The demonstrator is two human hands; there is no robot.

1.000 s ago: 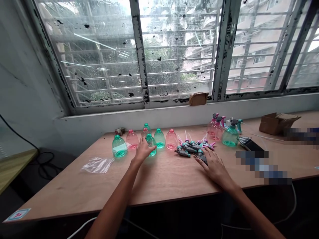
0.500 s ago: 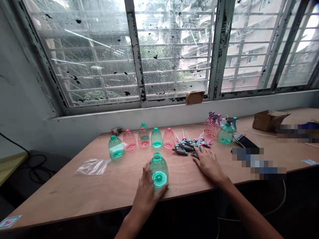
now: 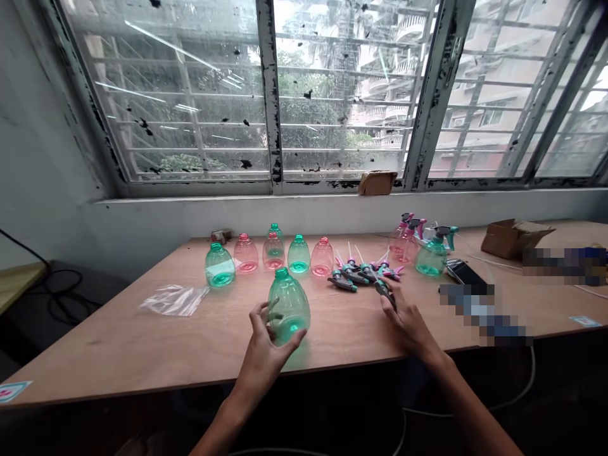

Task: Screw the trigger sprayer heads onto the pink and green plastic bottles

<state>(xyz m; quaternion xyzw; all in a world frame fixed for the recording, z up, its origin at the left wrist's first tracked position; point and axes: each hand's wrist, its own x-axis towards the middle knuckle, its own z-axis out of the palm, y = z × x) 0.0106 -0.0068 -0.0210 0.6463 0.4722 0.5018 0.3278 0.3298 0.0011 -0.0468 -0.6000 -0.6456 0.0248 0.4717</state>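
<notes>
A clear green spray bottle without its top is gripped by my left hand, fingers behind it and thumb at its lower right. It is slightly tilted and appears raised off the table. My right hand is closed on a dark trigger sprayer head, held at the near side of a pile of sprayer heads in grey, teal and pink with white tubes. Behind the held bottle stand several open bottles, among them a green bottle and a pink bottle.
Bottles with sprayers fitted, including a green one, stand right of the pile. Beside them lies a phone. A cardboard box sits farther right. Clear plastic bags lie at left on the wooden table, below a barred window.
My left hand has lifted and tilted the green bottle, moving it slightly left. My right hand has taken hold of a sprayer head from the pile. The view has shifted a little.
</notes>
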